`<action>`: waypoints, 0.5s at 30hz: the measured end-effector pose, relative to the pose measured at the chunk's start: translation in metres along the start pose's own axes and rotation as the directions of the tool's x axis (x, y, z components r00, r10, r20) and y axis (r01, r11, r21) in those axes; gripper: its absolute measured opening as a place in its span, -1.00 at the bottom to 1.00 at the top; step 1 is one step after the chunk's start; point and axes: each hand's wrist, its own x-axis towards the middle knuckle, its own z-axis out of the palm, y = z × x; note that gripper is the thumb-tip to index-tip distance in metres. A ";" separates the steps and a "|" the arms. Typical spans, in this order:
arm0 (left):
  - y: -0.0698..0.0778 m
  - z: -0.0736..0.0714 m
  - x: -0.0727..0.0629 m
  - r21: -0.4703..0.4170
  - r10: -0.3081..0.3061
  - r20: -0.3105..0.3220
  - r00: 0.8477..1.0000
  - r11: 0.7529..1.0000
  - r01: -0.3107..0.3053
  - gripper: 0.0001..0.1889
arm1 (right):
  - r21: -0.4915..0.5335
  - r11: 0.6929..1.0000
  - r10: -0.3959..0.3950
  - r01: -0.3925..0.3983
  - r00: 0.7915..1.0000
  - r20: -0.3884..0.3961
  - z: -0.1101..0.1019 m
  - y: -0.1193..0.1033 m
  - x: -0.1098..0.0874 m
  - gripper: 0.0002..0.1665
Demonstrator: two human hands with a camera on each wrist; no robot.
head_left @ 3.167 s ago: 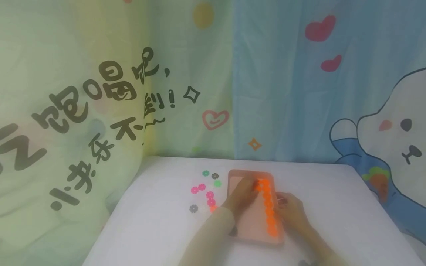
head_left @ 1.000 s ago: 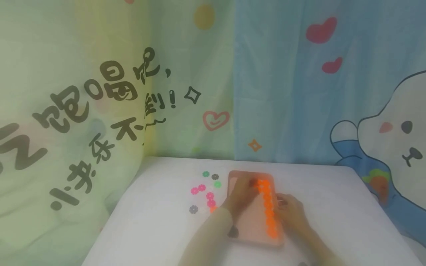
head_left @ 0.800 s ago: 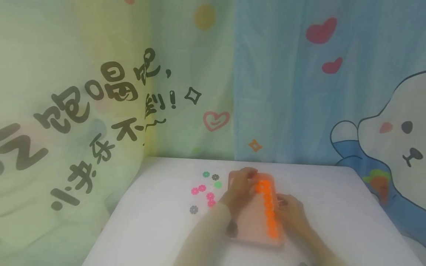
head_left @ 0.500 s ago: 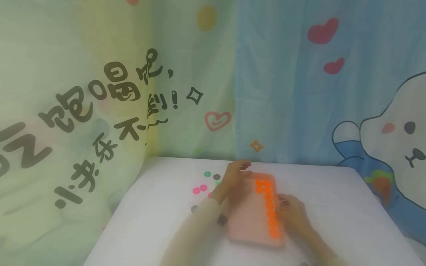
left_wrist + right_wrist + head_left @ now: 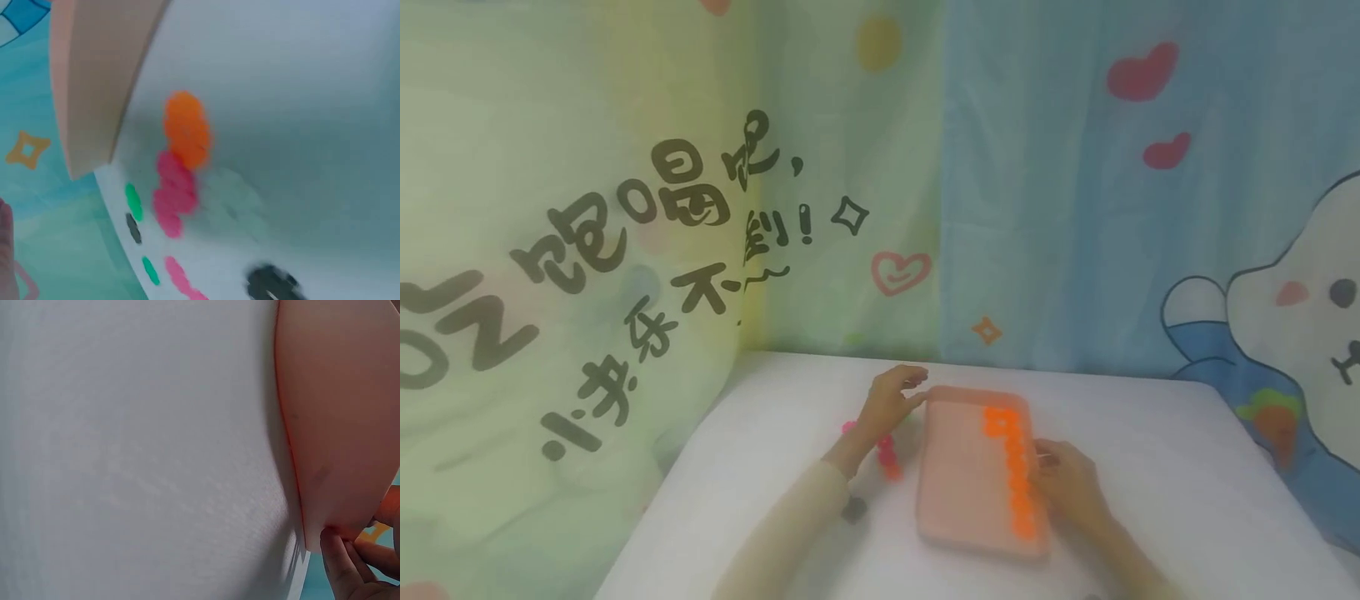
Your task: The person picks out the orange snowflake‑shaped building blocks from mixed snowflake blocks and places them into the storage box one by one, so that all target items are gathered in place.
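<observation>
My right hand [image 5: 1067, 483] grips the right rim of a shallow pink tray [image 5: 966, 483]; in the right wrist view its fingertips [image 5: 331, 540] press the outer wall near a corner. Inside the tray, orange flower-shaped plastic discs [image 5: 1017, 467] run down the right side, with a small cluster at the far end. My left hand [image 5: 887, 404] hovers beside the tray's far left corner, fingers loosely bent and nothing visible in them. Beneath it lie pink discs [image 5: 175, 194] and orange discs [image 5: 187, 128], partly hidden by the hand and forearm in the head view.
In the left wrist view, a pale clear disc [image 5: 234, 203], a dark disc [image 5: 272, 284] and green discs [image 5: 133, 201] lie on the white table [image 5: 1150, 467]. Printed curtains [image 5: 1030, 167] hang behind the table.
My left hand has lifted out of the tray, passed over its far edge and moved left above the loose discs. The right hand stays on the tray's rim. The view has turned slightly left.
</observation>
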 end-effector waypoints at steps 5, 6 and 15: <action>-0.010 -0.012 -0.023 0.040 -0.048 0.104 0.993 0.998 0.044 -0.64 | -0.009 0.999 0.034 -0.034 0.999 0.014 0.000 -0.002 0.000 -0.34; -0.011 -0.014 -0.028 0.047 -0.058 0.130 0.990 0.998 0.052 -0.64 | -0.013 0.999 0.050 -0.050 0.998 0.023 0.000 -0.004 -0.001 -0.33; -0.015 -0.026 -0.059 0.068 -0.104 0.242 0.965 0.994 0.090 -0.60 | -0.050 0.998 0.026 -0.026 1.000 0.013 0.001 -0.007 0.002 -0.30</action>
